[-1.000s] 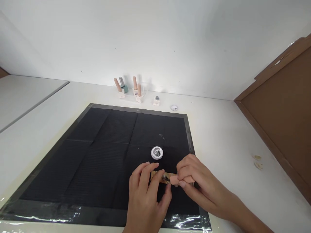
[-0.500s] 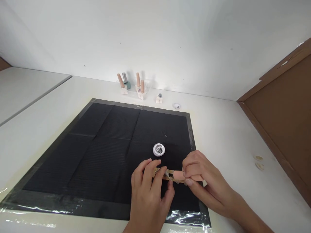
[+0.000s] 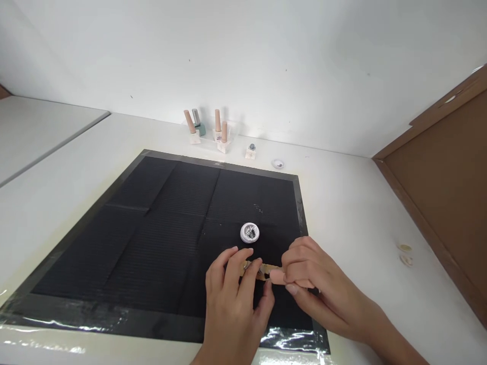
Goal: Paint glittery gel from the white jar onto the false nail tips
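Observation:
My left hand [image 3: 234, 301] pins down a narrow yellowish strip [image 3: 272, 268] on the black mat, thumb on its near side and fingers on its far side. Small shiny nail-like pieces sit on the strip, partly hidden by the fingers. Between the thumb and fingers of my right hand [image 3: 314, 279] is a pink-handled nail polish brush [image 3: 277, 277], lying nearly level. Its dark tip is at the strip, beside my left fingertips; contact cannot be made out. Just beyond the left fingers stands a small round white jar [image 3: 249, 232] with silvery flakes inside.
The black mat [image 3: 163, 228] is taped to the white table. Behind it stand capped nail polish bottles [image 3: 223, 139], an uncapped bottle [image 3: 250, 151] and a small round lid [image 3: 278, 163]. Two small pale discs [image 3: 405, 254] lie right, near a brown board [image 3: 441, 167].
The right hand and brush have shifted slightly left along the strip. My left hand keeps its hold in nearly the same place. The camera view has tilted a little.

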A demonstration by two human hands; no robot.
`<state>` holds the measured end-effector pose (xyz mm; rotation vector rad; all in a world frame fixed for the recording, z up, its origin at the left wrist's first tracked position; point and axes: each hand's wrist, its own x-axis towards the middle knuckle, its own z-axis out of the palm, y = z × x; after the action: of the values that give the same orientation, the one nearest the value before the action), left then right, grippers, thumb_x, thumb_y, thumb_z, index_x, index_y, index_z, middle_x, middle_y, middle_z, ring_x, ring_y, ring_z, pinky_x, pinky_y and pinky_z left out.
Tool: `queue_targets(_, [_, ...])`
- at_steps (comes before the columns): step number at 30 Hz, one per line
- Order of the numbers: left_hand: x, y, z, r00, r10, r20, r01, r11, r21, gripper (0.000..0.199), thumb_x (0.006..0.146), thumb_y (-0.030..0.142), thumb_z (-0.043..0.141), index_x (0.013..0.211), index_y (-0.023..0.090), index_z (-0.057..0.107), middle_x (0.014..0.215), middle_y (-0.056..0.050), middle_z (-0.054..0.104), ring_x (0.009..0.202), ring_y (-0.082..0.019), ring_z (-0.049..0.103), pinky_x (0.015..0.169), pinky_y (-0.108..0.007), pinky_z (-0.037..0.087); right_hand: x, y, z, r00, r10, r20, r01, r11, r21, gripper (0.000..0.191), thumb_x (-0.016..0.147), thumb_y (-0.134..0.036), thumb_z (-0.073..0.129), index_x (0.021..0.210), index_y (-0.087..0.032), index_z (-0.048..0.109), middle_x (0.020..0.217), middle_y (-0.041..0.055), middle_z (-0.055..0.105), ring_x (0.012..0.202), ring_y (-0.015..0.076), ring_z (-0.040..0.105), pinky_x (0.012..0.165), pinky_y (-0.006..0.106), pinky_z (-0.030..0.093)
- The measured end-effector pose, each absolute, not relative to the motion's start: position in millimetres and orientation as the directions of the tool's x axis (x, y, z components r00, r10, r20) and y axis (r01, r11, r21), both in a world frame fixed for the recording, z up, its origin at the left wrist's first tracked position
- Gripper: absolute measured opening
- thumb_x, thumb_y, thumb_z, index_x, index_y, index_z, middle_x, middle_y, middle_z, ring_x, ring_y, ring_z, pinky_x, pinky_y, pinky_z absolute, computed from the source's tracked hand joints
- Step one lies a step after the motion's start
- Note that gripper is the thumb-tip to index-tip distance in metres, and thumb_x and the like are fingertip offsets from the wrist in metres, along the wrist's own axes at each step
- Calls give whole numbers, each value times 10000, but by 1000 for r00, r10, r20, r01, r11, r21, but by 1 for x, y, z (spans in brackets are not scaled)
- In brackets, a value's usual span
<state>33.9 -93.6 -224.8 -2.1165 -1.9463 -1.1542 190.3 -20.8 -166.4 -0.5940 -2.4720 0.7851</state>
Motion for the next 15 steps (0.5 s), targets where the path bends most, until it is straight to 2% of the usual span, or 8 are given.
queue_targets(6, [34,-95,-225,-75,847,526,872,-200,447,231,752,138,639,980,173,629,1054,-102,609,1048,-302,503,844,-470,482,192,-20,-165,-754,569,328,270,724,-635,159,873,-69,410,872,-219,463,766,7,558,736,161,502,654,314,411])
queue_targets(10, [34,-95,-225,-74,847,527,868,-205,453,229,752,149,643,979,172,629,1062,-103,610,1054,-307,504,851,-476,478,190,-20,-166,-794,529,300,266,745,-612,135,890,-87,439,900,-215,482,838,14,590,811,160,512,733,322,423])
queue_targets(15, [34,-93,-226,-65,843,534,871,-213,443,231,754,141,642,983,161,627,1052,-106,611,1046,-303,505,846,-474,482,187,-20,-168,-772,548,322,278,747,-604,145,869,-71,433,840,-211,454,790,8,570,755,155,497,698,320,414])
